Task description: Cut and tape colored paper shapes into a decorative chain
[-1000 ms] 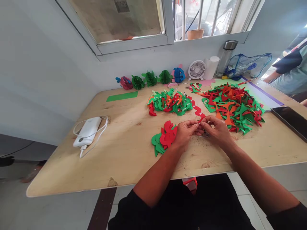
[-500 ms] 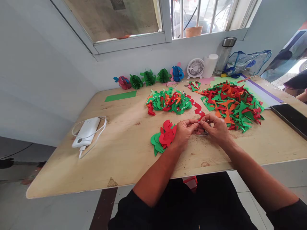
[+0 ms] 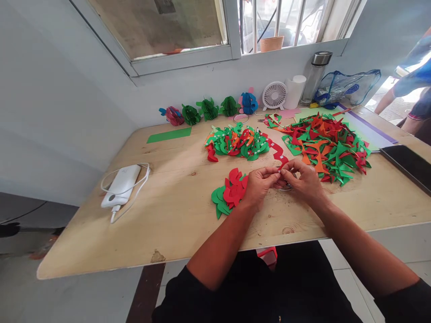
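Observation:
My left hand [image 3: 261, 185] and my right hand [image 3: 301, 179] meet above the wooden table, both with fingers pinched on the near end of a red paper strip [image 3: 276, 151]. White patches dot this strip, which runs back to a heap of joined green, red and orange pieces [image 3: 237, 142]. Beside my left wrist lie loose red cut-outs [image 3: 235, 188] and green cut-outs [image 3: 219, 202]. A round metallic object under my fingers is mostly hidden. Right of my right hand spreads a large pile of paper scraps [image 3: 328, 150].
A white power bank [image 3: 121, 186] with its cable lies left on the table [image 3: 161, 193]. Folded paper figures [image 3: 208, 109], a small fan [image 3: 274, 96] and a bottle [image 3: 316, 78] line the wall. A black phone [image 3: 409, 166] lies right. A person's limbs show far right.
My hands keep nearly the same pinch and place. At the far right, the person beyond the table has shifted, with more of their limbs showing.

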A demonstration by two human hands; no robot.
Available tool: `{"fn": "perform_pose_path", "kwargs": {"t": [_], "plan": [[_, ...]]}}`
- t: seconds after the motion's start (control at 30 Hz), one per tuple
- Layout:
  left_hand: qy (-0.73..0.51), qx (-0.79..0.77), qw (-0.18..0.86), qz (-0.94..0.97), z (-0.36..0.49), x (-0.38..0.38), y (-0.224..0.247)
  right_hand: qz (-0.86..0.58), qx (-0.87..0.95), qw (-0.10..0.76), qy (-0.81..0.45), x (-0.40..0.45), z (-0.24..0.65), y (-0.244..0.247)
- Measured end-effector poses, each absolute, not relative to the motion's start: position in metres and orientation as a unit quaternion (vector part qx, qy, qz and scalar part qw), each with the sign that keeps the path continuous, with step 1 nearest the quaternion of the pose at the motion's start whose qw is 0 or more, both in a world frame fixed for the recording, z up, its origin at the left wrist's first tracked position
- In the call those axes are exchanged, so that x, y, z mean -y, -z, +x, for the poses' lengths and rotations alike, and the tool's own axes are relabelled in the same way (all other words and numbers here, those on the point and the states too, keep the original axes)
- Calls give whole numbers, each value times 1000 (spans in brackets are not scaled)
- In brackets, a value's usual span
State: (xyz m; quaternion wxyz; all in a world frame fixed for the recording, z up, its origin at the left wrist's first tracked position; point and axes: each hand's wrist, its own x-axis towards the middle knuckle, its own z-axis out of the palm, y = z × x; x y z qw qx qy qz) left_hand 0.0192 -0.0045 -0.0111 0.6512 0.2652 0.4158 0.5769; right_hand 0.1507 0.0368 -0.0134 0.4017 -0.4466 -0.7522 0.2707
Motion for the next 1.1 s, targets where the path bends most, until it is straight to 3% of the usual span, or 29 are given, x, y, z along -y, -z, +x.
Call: {"fn": "perform_pose_path", "kwargs": {"t": [0.77, 1.1], "plan": [[-574, -438, 637, 268, 19, 4, 12, -463, 759, 391, -240, -36, 150, 11], [-575, -451, 627, 269, 17, 4, 10, -401, 803, 408, -166, -33, 149, 10]]}}
